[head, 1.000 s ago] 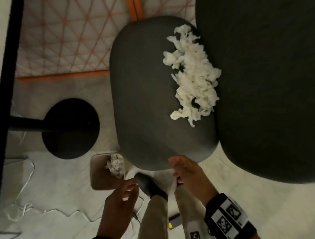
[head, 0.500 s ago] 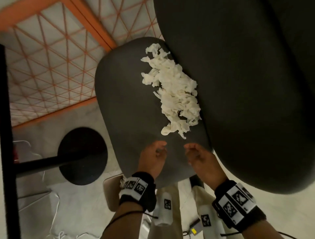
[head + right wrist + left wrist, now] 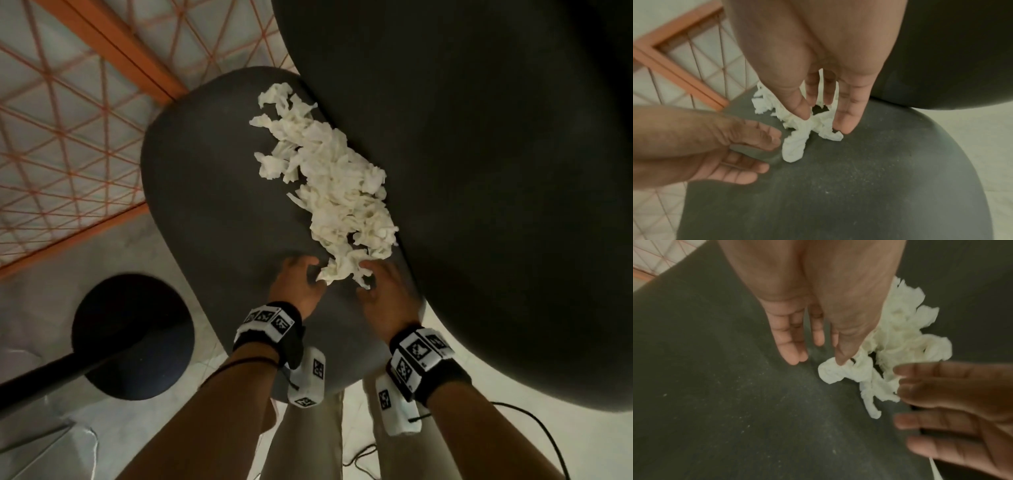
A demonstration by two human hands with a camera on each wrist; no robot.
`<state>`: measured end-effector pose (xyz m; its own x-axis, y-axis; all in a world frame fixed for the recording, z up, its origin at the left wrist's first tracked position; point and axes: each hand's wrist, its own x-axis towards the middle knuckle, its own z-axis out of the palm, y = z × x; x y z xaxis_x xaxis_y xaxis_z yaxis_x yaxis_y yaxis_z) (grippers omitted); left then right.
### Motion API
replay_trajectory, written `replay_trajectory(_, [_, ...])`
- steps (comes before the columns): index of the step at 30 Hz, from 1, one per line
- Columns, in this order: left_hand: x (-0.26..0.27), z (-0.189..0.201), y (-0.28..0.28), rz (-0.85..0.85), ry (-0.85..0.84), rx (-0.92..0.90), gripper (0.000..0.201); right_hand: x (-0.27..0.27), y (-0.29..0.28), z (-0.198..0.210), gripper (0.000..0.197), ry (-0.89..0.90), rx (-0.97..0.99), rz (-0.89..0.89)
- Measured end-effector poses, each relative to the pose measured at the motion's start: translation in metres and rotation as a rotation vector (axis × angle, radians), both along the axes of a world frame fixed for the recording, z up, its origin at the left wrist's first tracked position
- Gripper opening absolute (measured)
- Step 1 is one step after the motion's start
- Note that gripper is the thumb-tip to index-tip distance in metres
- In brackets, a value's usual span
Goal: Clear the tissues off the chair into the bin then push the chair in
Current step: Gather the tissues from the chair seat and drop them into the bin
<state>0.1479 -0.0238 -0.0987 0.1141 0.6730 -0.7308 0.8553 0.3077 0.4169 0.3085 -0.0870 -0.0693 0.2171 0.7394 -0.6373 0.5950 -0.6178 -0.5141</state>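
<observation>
A long pile of crumpled white tissues (image 3: 329, 192) lies on the dark grey chair seat (image 3: 212, 205), close against the chair back (image 3: 479, 171). Both hands are at the pile's near end. My left hand (image 3: 301, 274) has straight fingers on the seat, and its thumb tip touches a tissue (image 3: 830, 373). My right hand (image 3: 373, 277) reaches in from the other side. Its fingers (image 3: 846, 123) point down around the tissue end (image 3: 797, 142), and neither hand grips anything. The bin is hidden.
Left of the chair stand a black round table base (image 3: 133, 342) and its pole. An orange frame with netting (image 3: 68, 120) stands beyond. Cables (image 3: 534, 428) trail on the pale floor by my trouser legs (image 3: 308, 438).
Both hands rose from below the seat's front edge, crossed the seat and reached the near end of the tissue pile. The beige bin seen earlier has passed out of view.
</observation>
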Motion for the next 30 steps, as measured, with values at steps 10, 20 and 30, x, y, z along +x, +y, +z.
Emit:
replay_trajectory(10, [0.016, -0.022, -0.014, -0.076, 0.016, -0.001, 0.022, 0.004, 0.015, -0.050, 0.051, -0.130, -0.074, 0.166])
replay_trajectory(20, [-0.003, 0.034, -0.028, 0.207, -0.100, 0.228, 0.018, 0.022, 0.000, -0.043, 0.026, -0.051, 0.072, -0.220])
replay_trajectory(30, [0.042, 0.008, 0.008, 0.366, 0.011, -0.114, 0.026, 0.018, 0.009, -0.036, 0.025, 0.270, -0.073, -0.617])
